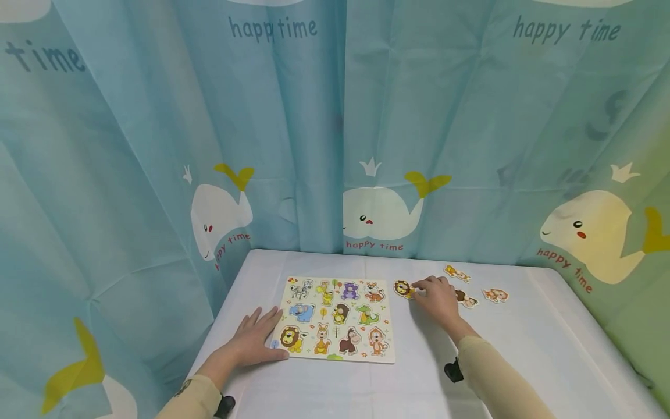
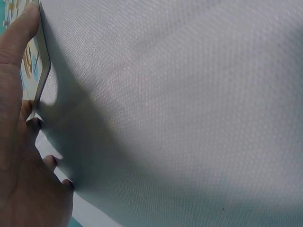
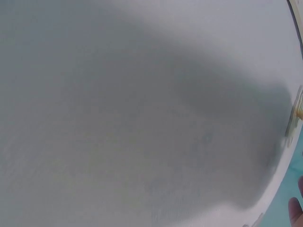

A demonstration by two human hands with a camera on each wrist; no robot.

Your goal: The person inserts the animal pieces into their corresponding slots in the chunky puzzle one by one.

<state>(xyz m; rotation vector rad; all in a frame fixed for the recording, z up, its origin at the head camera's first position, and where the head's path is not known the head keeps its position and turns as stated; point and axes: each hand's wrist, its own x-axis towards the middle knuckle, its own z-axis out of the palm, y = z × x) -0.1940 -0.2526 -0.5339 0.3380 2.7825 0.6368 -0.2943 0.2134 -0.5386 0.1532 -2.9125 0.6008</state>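
A light wooden animal puzzle board [image 1: 389, 349] lies flat on the table. My left hand [image 1: 256, 338] rests at its left edge, fingers spread and thumb along the lower corner; the left wrist view shows the thumb [image 2: 26, 23] over the board's edge. To the right of the board, my right hand [image 1: 438, 299] pinches the right side of a lion puzzle piece [image 1: 403, 288] with bent fingers. Part of that piece is hidden under the fingertips. Behind the hand lies a brown horse-like piece [image 1: 467, 299], partly covered. A monkey piece [image 1: 495, 295] is farther right.
Toward the table's back edge lies an orange-yellow animal piece [image 1: 457, 273]. The white-covered table [image 1: 523, 349] meets a blue whale-print curtain [image 1: 314, 145] behind and at the left. Upper-row animals such as the elephant [image 1: 302, 313] and crocodile [image 1: 368, 315] sit on the board.
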